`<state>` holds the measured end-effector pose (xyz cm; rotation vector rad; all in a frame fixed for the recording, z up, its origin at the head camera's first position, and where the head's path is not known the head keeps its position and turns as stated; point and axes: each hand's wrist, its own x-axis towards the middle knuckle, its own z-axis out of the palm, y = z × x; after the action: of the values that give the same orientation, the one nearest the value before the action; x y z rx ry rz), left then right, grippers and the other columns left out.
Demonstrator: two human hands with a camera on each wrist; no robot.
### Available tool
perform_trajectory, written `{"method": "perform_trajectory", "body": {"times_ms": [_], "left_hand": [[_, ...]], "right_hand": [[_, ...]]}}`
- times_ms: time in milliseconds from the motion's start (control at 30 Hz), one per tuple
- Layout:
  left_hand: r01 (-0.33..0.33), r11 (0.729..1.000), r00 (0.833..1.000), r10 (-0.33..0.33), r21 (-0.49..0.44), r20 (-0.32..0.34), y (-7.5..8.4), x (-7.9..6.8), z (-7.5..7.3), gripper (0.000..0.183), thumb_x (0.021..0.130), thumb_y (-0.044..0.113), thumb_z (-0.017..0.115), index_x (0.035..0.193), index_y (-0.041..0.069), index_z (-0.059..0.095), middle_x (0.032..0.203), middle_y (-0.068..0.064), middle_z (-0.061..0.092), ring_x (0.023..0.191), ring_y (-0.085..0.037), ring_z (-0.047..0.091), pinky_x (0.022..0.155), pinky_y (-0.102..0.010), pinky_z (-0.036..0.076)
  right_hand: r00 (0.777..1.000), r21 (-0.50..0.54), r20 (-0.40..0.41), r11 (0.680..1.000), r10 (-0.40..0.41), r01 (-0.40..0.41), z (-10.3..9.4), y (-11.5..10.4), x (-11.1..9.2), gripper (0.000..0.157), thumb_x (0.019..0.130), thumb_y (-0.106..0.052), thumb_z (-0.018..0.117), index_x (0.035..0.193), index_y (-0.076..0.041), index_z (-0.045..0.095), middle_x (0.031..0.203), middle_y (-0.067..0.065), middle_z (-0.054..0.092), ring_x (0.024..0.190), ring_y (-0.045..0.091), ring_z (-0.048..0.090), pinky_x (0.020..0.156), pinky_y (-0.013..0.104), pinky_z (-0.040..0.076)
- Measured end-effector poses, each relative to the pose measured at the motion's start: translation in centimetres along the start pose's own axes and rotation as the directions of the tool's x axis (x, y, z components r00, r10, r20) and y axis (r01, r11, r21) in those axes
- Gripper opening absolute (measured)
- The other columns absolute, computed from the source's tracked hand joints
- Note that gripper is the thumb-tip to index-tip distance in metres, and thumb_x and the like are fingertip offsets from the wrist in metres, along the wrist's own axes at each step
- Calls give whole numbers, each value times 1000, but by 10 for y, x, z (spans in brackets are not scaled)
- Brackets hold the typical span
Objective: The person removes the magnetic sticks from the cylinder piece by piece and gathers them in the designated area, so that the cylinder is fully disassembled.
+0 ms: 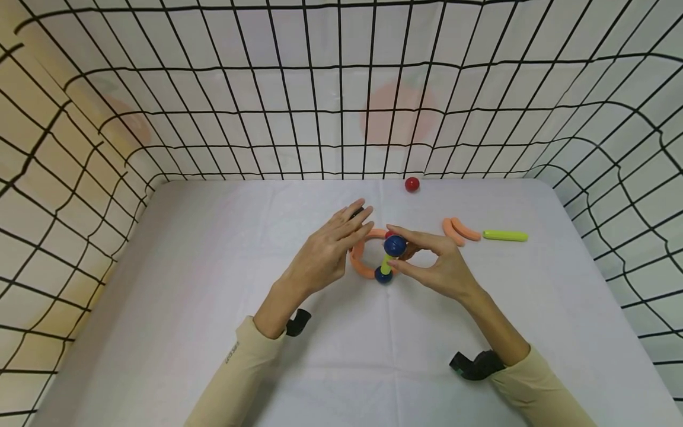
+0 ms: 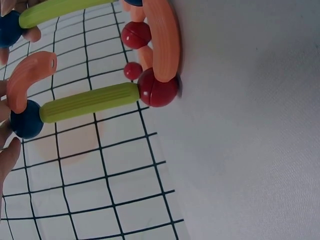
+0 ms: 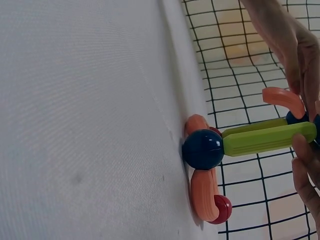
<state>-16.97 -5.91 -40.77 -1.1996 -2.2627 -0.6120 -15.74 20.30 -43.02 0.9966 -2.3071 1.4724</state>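
A ring of orange curved rods [image 1: 358, 261] joined by red and blue balls lies on the table between the hands. Two green rods rise from it, each topped with a blue ball. My right hand [image 1: 440, 261] grips the top of the nearer green rod [image 3: 265, 141], fingers around its blue ball [image 1: 395, 245]. With the left hand [image 1: 329, 249] I hold the blue ball [image 2: 27, 119] on the other green rod [image 2: 90, 102]. An orange curved rod [image 2: 29, 77] sticks out from that ball beside the left fingers. A red ball [image 2: 158, 87] sits at this rod's foot.
Two loose orange curved rods [image 1: 463, 230] and a loose green rod [image 1: 504, 236] lie to the right. A loose red ball [image 1: 412, 184] is at the table's back edge. Black wire mesh [image 1: 341, 111] rises behind and along both sides of the white table [image 1: 187, 267].
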Motion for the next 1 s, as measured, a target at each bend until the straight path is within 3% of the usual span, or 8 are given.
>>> {"method": "perform_trajectory", "body": {"times_ms": [300, 733, 1000], "left_hand": [[1, 1000, 1000, -1, -5, 5, 0, 1, -1, 45, 93, -16, 60, 136, -4, 65, 150, -18, 58, 147, -35, 48, 122, -42, 40], [13, 1000, 1000, -13, 3, 0, -2, 0, -1, 44, 96, -12, 61, 138, -2, 64, 152, -18, 56, 148, -33, 48, 123, -40, 39], [3, 1000, 1000, -3, 5, -16, -4, 0, -1, 48, 94, -13, 62, 141, -2, 61, 151, -18, 57, 147, -35, 49, 124, -39, 38]], "right_hand": [[999, 3, 22, 999, 43, -44, -2, -2, 0, 70, 76, 7, 87, 141, -5, 64, 110, 11, 79, 82, 8, 70, 84, 17, 57], [1000, -6, 17, 1000, 23, -23, -5, -3, -1, 74, 73, 7, 89, 141, -5, 64, 106, 10, 79, 80, 13, 69, 82, 16, 56], [998, -19, 40, 999, 41, -40, -8, -2, -1, 75, 73, 5, 89, 143, -7, 63, 101, 1, 77, 81, 9, 69, 83, 18, 56]]}}
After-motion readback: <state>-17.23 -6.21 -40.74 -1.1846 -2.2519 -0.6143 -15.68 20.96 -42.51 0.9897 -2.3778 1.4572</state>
